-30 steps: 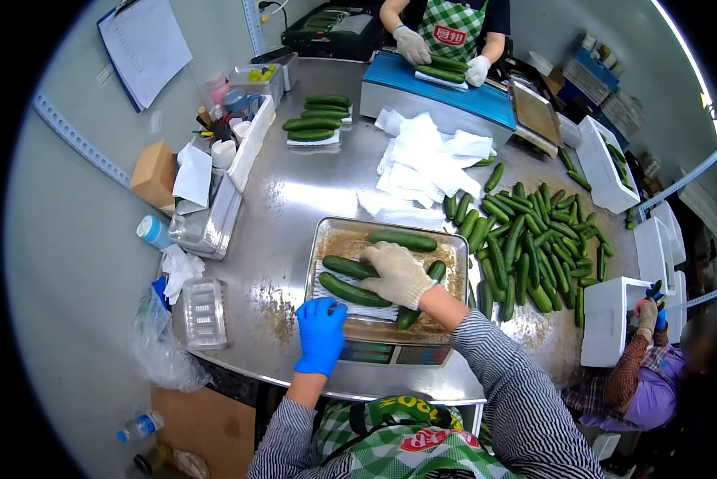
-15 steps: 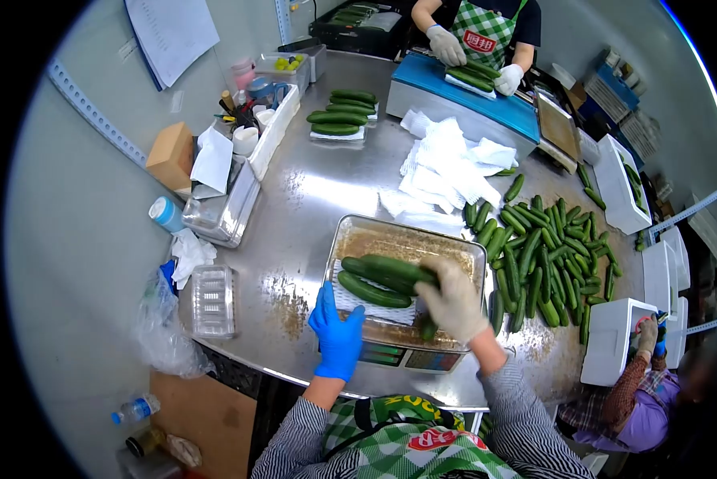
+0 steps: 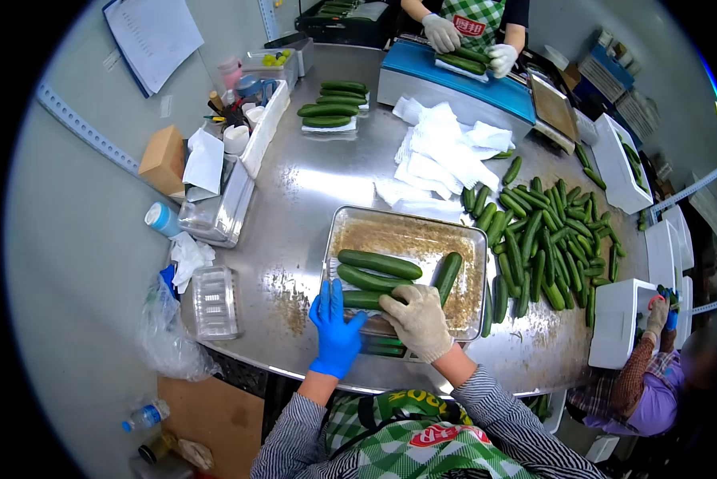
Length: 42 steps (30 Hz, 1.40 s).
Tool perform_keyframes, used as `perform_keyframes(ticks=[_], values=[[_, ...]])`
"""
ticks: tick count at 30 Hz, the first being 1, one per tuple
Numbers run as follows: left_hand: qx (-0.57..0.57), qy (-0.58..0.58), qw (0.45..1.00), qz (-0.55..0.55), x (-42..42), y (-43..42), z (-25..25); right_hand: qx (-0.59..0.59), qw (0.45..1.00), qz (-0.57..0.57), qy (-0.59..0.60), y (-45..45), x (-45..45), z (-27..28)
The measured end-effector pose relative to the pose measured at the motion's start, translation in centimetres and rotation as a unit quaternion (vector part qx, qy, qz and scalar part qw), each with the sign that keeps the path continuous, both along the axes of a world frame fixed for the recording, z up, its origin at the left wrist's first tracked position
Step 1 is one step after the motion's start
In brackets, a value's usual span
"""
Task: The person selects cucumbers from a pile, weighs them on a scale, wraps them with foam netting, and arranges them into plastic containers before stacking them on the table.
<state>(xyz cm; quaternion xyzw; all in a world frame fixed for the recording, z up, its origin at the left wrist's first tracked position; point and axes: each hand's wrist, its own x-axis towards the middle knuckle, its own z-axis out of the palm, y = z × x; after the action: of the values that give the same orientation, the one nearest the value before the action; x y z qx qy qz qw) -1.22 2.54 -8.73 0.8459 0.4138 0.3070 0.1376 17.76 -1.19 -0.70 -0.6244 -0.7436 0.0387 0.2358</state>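
Three cucumbers lie side by side on white padding in the metal tray [image 3: 406, 217]: a top one [image 3: 379, 264], a middle one [image 3: 370, 279] and a lowest one [image 3: 361, 299]. My right hand [image 3: 419, 321], in a pale knit glove, has its fingers closed on the right end of the lowest cucumber. My left hand [image 3: 337, 329], in a blue glove, is at the left ends, fingers stretched over the tray's edge and the padding. A separate cucumber [image 3: 448, 278] rests slanted at the tray's right side.
A large cucumber pile [image 3: 550, 239] lies right of the tray, white sheets [image 3: 446, 152] behind it. A co-worker's gloved hands hold cucumbers on a blue-topped machine [image 3: 454, 84]. Another person is at a white bin [image 3: 614, 319]. A plastic container [image 3: 215, 303] sits left.
The cucumber from the tray's back now lies beside the others on the padding. My right hand has moved left onto the lowest cucumber, and the loose one at the right is slanted higher up.
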Motion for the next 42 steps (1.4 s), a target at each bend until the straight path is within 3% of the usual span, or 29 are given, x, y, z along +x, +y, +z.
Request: perform_keyframes(ticks=[4, 7, 8, 9, 11, 13, 16, 19, 21, 25, 26, 29, 30, 31, 35, 37, 38, 39, 42], values=[[0.003, 0.005, 0.999, -0.040, -0.5, 0.4, -0.2, -0.001, 0.999, -0.022, 0.030, -0.7, 0.7, 2.1], [-0.051, -0.081, 0.995, -0.041, -1.9, -0.1, 1.8, 0.012, 0.992, -0.108, 0.065, -2.7, 2.7, 3.7], [-0.024, -0.072, 0.997, 0.002, -2.8, 0.1, 1.9, 0.079, 0.985, -0.140, 0.064, -3.6, 4.0, 3.2], [-0.034, -0.143, 0.988, 0.041, -3.4, 0.5, 2.2, 0.172, 0.968, -0.171, 0.056, -4.2, 5.3, 2.3], [-0.051, -0.239, 0.960, 0.133, -5.4, 1.2, 3.3, 0.187, 0.955, -0.220, 0.063, -5.5, 8.2, 1.3], [-0.021, -0.241, 0.947, 0.211, -7.5, 2.2, 4.5, 0.167, 0.923, -0.292, 0.189, -6.9, 9.8, 0.0], [-0.011, -0.250, 0.930, 0.270, -10.1, 3.1, 5.0, 0.142, 0.916, -0.330, 0.177, -7.6, 10.0, 0.4], [-0.016, -0.255, 0.927, 0.273, -10.5, 3.4, 5.1, 0.137, 0.933, -0.298, 0.148, -7.1, 8.6, 0.2], [-0.036, -0.275, 0.923, 0.265, -9.7, 3.2, 5.2, 0.134, 0.952, -0.267, 0.069, -6.8, 7.0, 0.5], [-0.090, -0.237, 0.944, 0.210, -6.5, 2.7, 4.7, 0.097, 0.955, -0.280, 0.002, -5.4, 3.7, -0.1], [-0.112, -0.227, 0.948, 0.194, -5.6, 2.6, 4.5, -0.007, 0.956, -0.292, 0.025, -4.9, 2.8, 1.8], [-0.172, -0.129, 0.969, 0.125, -2.5, 2.2, 4.8, -0.137, 0.936, -0.323, 0.028, -4.0, 1.7, 0.9], [-0.189, -0.085, 0.973, 0.100, -1.4, 1.9, 4.9, -0.152, 0.935, -0.317, 0.048, -3.9, 1.8, 0.4], [-0.108, 0.005, 0.993, 0.054, 0.3, 1.1, 3.3, -0.172, 0.923, -0.326, 0.108, -3.9, 2.1, -0.3], [-0.117, 0.023, 0.992, 0.042, 1.4, 0.2, 1.5, -0.139, 0.886, -0.333, 0.292, -5.3, 5.2, -1.2], [-0.134, 0.016, 0.990, 0.041, 1.5, 0.0, 1.2, -0.110, 0.826, -0.287, 0.472, -6.3, 7.6, -3.4], [-0.143, 0.008, 0.989, 0.044, 1.4, 0.0, 1.3, -0.142, 0.686, -0.284, 0.654, -6.6, 8.5, -4.1], [-0.151, 0.000, 0.988, 0.045, 1.4, 0.0, 1.4, -0.133, 0.592, -0.244, 0.756, -6.8, 8.6, -2.7], [-0.101, -0.044, 0.992, 0.063, 2.0, -0.3, 3.0, -0.121, 0.464, -0.189, 0.857, -7.5, 9.7, -2.2]])
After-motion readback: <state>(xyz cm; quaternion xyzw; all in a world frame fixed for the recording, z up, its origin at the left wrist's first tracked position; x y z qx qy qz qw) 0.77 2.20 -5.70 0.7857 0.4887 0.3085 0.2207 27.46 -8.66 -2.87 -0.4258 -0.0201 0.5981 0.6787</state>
